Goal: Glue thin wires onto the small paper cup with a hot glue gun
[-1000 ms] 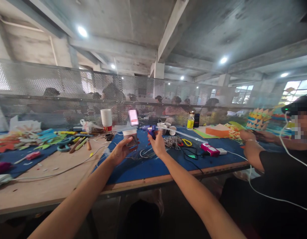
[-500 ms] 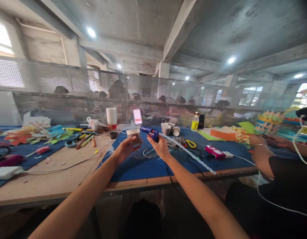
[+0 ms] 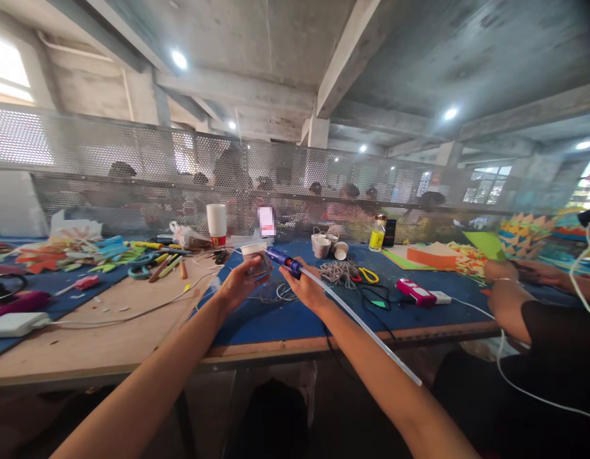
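- The left hand [image 3: 240, 282] grips a paper cup [image 3: 250, 254] by its side, held above the bench [image 3: 98, 347], with the rim facing upward.
- The right hand [image 3: 304, 285] is wrapped around a blue glue gun [image 3: 286, 261]; its nozzle points at the cup's rim, and whether they touch cannot be told. A long translucent glue stick [image 3: 371, 331] runs from its back, over the right forearm.
- Below and between the hands, a blue mat [image 3: 266, 328] covers the bench; left of the left hand the bench is bare pale wood, crossed by a white cable [image 3: 132, 322].
- Farther left lie blue-handled scissors [image 3: 140, 268] and a heap of coloured cutouts [image 3: 60, 252].
- Beyond the left hand stands a stack of paper cups [image 3: 217, 220].
- Just beyond the right hand sit a few small cups [image 3: 322, 247], one tipped over, near a tangle of grey cord [image 3: 340, 273] and yellow-handled scissors [image 3: 370, 275].
- Right of the right hand are a magenta box [image 3: 416, 292] and, farther off, a co-worker's black sleeve [image 3: 553, 335].
- Past both hands rises a perforated metal screen [image 3: 180, 153], blurred people behind it, under a grey concrete ceiling [image 3: 256, 57] with lit lamps.
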Action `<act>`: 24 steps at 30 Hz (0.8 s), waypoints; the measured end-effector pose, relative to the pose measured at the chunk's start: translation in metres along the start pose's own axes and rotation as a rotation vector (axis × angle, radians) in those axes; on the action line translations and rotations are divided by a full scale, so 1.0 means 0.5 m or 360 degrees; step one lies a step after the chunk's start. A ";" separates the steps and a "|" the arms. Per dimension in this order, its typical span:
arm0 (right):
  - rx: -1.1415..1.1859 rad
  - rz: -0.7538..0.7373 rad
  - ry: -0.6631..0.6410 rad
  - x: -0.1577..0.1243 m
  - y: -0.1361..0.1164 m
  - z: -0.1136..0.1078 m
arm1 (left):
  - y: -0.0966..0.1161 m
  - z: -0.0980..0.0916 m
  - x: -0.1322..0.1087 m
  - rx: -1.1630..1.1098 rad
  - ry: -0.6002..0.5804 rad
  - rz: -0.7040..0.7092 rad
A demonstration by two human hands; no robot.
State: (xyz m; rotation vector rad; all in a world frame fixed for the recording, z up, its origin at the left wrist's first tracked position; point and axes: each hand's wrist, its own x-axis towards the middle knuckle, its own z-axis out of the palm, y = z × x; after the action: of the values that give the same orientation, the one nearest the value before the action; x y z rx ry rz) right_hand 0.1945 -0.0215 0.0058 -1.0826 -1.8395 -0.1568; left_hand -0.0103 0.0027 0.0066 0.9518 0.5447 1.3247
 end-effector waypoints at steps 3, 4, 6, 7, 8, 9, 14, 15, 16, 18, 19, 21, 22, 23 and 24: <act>-0.0028 -0.0009 -0.0032 -0.001 0.001 0.001 | 0.002 0.003 -0.003 -0.0001 0.0003 0.0000; -0.0031 -0.0009 -0.0045 -0.001 0.001 0.002 | 0.003 0.005 -0.004 0.0003 -0.0006 0.0002; -0.0037 -0.0006 -0.0071 -0.002 0.001 0.003 | 0.004 0.007 -0.006 0.0016 -0.0019 0.0014; -0.0038 -0.0007 -0.0079 -0.002 0.001 0.003 | 0.004 0.008 -0.006 0.0025 -0.0018 0.0017; -0.0037 -0.0009 -0.0083 -0.002 0.001 0.003 | 0.004 0.008 -0.007 0.0031 -0.0014 0.0017; -0.0035 -0.0012 -0.0086 -0.003 0.001 0.003 | 0.004 0.009 -0.007 0.0036 -0.0008 0.0014; -0.0031 -0.0014 -0.0093 -0.005 -0.002 0.001 | 0.005 0.012 -0.010 0.0034 0.0012 -0.0002; -0.0029 -0.0019 -0.0091 -0.005 -0.002 0.001 | 0.006 0.013 -0.011 0.0036 0.0016 -0.0003; -0.0028 -0.0021 -0.0088 -0.004 -0.002 0.001 | 0.006 0.014 -0.012 0.0038 0.0019 -0.0005; -0.0034 -0.0016 -0.0077 -0.004 -0.001 0.002 | 0.007 0.015 -0.013 0.0038 0.0022 -0.0005; -0.0042 -0.0011 -0.0072 -0.004 0.000 0.002 | 0.007 0.016 -0.014 0.0036 0.0023 -0.0004; -0.0058 -0.0009 -0.0067 -0.003 0.001 0.003 | 0.008 0.017 -0.014 0.0028 0.0020 -0.0002; -0.0062 -0.0011 -0.0069 -0.003 0.001 0.002 | 0.008 0.017 -0.014 0.0028 0.0018 -0.0001; -0.0063 -0.0014 -0.0075 -0.003 0.000 0.002 | 0.008 0.018 -0.014 0.0030 0.0018 0.0002; -0.0061 -0.0018 -0.0083 -0.004 0.000 0.001 | 0.008 0.018 -0.014 0.0032 0.0020 0.0004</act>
State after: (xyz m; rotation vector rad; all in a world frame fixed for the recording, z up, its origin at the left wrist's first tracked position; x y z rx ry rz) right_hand 0.1943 -0.0224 0.0042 -1.1123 -1.8964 -0.1728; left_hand -0.0069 -0.0065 0.0137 0.9618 0.5677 1.3307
